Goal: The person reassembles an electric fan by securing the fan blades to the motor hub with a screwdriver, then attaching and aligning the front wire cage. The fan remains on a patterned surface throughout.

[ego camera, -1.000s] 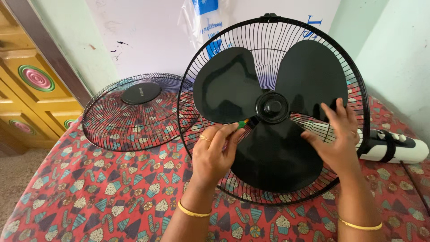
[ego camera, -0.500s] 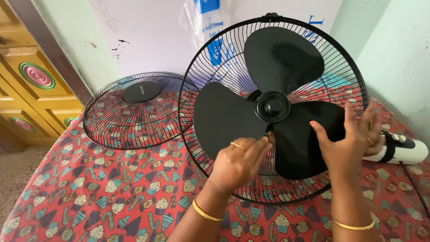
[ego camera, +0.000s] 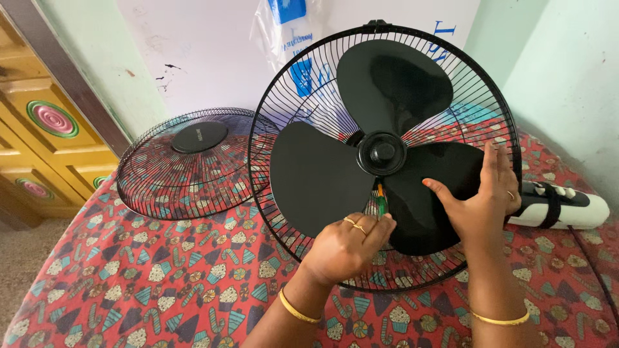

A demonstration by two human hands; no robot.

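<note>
At far left we note a yellow carved cabinet (ego camera: 39, 138), cut off by the frame edge. Beside it the detached front grille (ego camera: 193, 164) lies dome-up on the patterned red bedspread (ego camera: 129, 283), just touching the standing fan.

Centre: the rear guard (ego camera: 309, 77) stands upright with the three-blade black fan blade (ego camera: 322, 177) mounted on its hub (ego camera: 382, 153). Our left hand (ego camera: 345, 248) is closed around a green-handled screwdriver (ego camera: 381, 201). The tool's long axis runs near vertical, tip up, toward the underside of the hub directly above the hand. We cannot make out the tip or any screw it meets; the gap between blades hides it.

Right: our right hand (ego camera: 480, 203) lies with fingers spread flat against the lower right blade, gripping nothing. The left hand is the nearer to the hub.

Far right, the white motor housing (ego camera: 567, 207) lies on the bedspread behind the guard, partly hidden. A plastic bag (ego camera: 284, 32) hangs on the wall behind.
</note>
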